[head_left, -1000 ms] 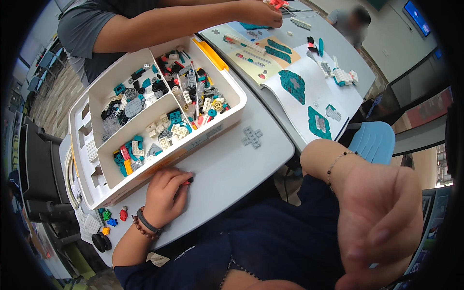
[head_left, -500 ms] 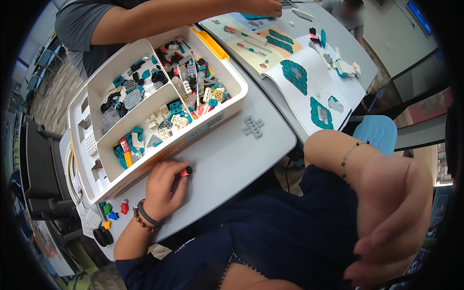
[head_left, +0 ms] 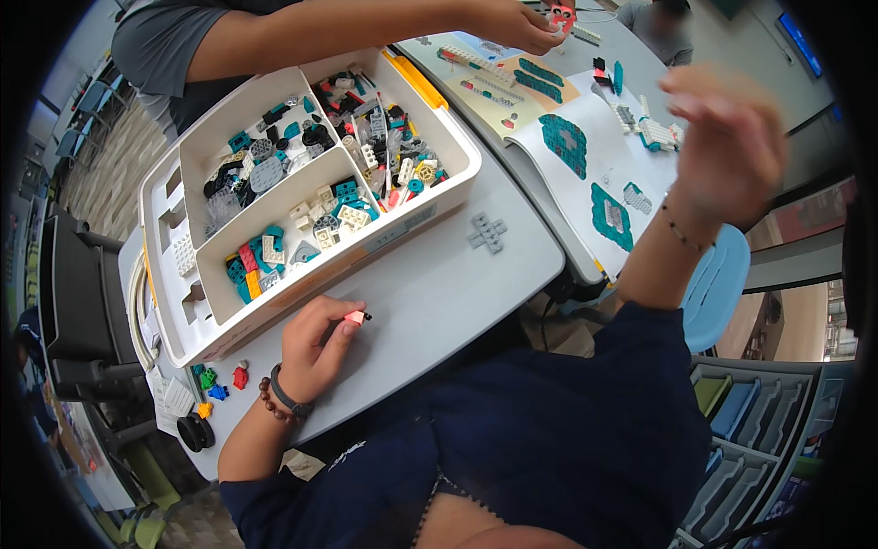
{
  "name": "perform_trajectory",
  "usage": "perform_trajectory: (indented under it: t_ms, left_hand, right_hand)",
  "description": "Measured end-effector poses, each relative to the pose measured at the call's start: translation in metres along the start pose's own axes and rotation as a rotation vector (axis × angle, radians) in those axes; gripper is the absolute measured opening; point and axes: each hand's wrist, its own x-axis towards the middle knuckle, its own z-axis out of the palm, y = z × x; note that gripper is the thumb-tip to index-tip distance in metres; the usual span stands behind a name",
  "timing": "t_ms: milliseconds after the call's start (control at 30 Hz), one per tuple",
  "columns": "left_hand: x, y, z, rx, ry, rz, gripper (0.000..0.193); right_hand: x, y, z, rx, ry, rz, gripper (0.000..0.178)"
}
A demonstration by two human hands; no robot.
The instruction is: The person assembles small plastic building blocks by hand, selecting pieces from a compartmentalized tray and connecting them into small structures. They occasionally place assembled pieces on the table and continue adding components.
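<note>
My left hand rests over the near table edge, thumb and fingers pinching a small coral-red toy brick with a black peg sticking out. Raised in the air at the right is my right hand, blurred by motion, so its fingers are hard to read. It is nearest to the open instruction booklet and a white and teal brick model. Beyond my left hand stands a white sorting tray with compartments of loose bricks. A grey cross-shaped plate piece lies flat on the table.
A co-worker's arm reaches across the far side, the hand holding a coral-red piece. Small coloured pieces and black wheels lie at the left. A blue chair stands right of the table.
My right hand has swung up and away from my body toward the booklet side. My left hand keeps its pinch, the brick slightly turned. The co-worker's hand now shows a coral-red piece.
</note>
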Motion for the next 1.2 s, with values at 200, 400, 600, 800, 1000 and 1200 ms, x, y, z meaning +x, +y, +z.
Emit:
perform_trajectory:
  t_ms: [200, 400, 600, 800, 1000, 1200]
  left_hand:
    - [-0.002, 0.0, 0.007, -0.357, 0.112, -0.206, 0.019]
    - [0.023, 0.014, 0.018, -0.308, 0.112, -0.048, 0.027]
    - [0.061, 0.03, 0.033, -0.314, 0.136, 0.126, 0.04]
    - [0.09, 0.046, 0.05, -0.561, 0.12, 0.079, 0.037]
    - [0.114, 0.055, 0.059, -0.9, 0.013, -0.049, 0.024]
    - [0.11, 0.045, 0.053, -0.958, 0.004, -0.144, 0.023]
  right_hand:
    - [-0.075, 0.018, 0.013, -0.148, -0.203, 0.816, 0.014]
    - [-0.116, 0.001, 0.066, -0.453, -0.584, 0.798, 0.027]
    - [-0.134, -0.003, 0.092, -0.572, -0.588, 0.706, 0.038]
    - [-0.145, 0.003, 0.087, -0.548, -0.497, 0.735, 0.03]
    - [-0.15, 0.001, 0.087, -0.587, -0.438, 0.746, 0.029]
    - [-0.139, -0.001, 0.083, -0.476, -0.381, 0.781, 0.026]
